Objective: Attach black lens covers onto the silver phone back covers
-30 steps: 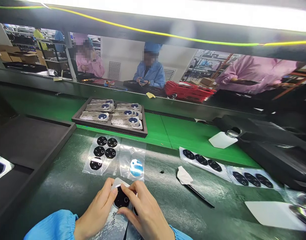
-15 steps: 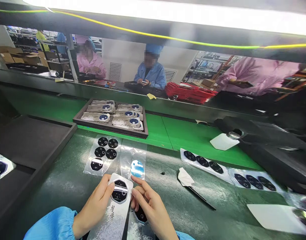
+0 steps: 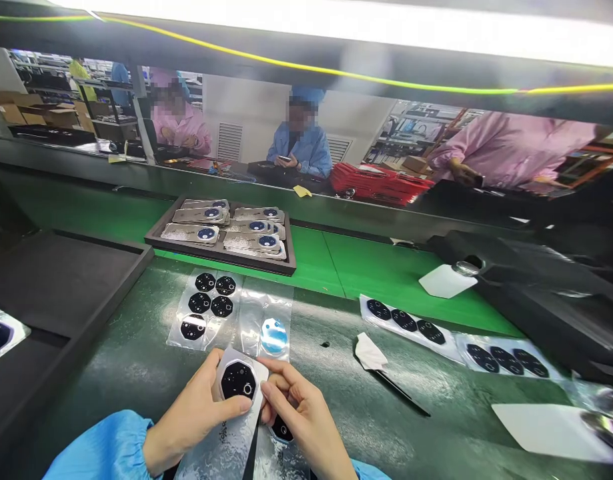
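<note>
— While that shiny strip is being held up over the green mat, why are the fingers placed out at its edges?

— Mostly so the black octagon isn't covered, I'd guess. It's shown face-up on the strip, only just touched along its lower edge by the thumb of the left hand, with the strip pinched from below. The right hand is curled closed round the other edge, and a second black octagon is seen peeking out under it.

— And the stuff ahead?

— Sheets of black octagons are laid flat on clear film just past the hands, handy for reaching, lol.
</note>
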Available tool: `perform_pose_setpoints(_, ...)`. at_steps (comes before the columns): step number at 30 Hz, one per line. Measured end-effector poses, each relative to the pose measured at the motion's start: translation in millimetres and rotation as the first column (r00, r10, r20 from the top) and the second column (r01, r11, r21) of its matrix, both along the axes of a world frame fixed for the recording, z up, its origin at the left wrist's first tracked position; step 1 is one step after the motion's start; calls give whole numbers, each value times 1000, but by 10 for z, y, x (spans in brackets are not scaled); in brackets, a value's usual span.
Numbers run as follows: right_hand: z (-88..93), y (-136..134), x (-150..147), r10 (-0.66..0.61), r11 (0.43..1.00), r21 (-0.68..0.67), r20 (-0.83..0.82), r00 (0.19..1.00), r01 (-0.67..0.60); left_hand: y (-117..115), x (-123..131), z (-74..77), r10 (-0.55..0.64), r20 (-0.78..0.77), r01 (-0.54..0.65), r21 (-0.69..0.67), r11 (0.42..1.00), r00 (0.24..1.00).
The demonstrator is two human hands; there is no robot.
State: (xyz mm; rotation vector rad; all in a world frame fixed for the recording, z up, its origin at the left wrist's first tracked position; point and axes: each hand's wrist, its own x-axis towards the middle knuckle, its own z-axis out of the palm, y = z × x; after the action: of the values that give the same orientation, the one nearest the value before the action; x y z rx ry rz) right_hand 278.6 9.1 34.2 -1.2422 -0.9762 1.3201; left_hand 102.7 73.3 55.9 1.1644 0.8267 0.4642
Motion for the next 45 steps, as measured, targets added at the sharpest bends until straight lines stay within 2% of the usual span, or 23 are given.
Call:
perform_pose_setpoints(7, 66, 10, -10, -2, 1000, -15, -28, 1000, 1, 10, -20, -12, -23, -19, 23, -12, 1000, 1000)
perform_pose_setpoints(18, 96, 47, 14, -7, 999, -53, -105, 994, 1, 40, -57, 60, -88, 69, 98, -158, 983, 994)
perform_pose_setpoints(24, 93, 53, 22, -31, 997, -76, -118, 993, 22, 96, -99, 147, -191, 138, 215, -185, 959, 972)
perform_pose_setpoints(27, 48, 34, -20, -10, 998, -70, -132, 991, 0, 101, -111, 149, -194, 147, 221, -200, 955, 970)
perform_pose_setpoints(33, -11, -17, -83, 79, 997, 33, -169, 982, -75, 103, -103, 112, -269, 112, 279, -88, 956, 957)
perform_pose_setpoints(38, 27, -23, -39, 56, 997, 62, -102, 993, -50, 108, -73, 155, -183, 114, 194, -93, 977, 977)
perform_pose_setpoints(41, 50, -12, -27, 22, 997, 74, -54, 998, -18, 97, -59, 152, -172, 119, 183, -86, 979, 978)
perform_pose_setpoints(45, 67, -7, -37, 16, 1000, 28, -31, 999, -15, 79, -30, 115, -145, 98, 150, -50, 987, 985)
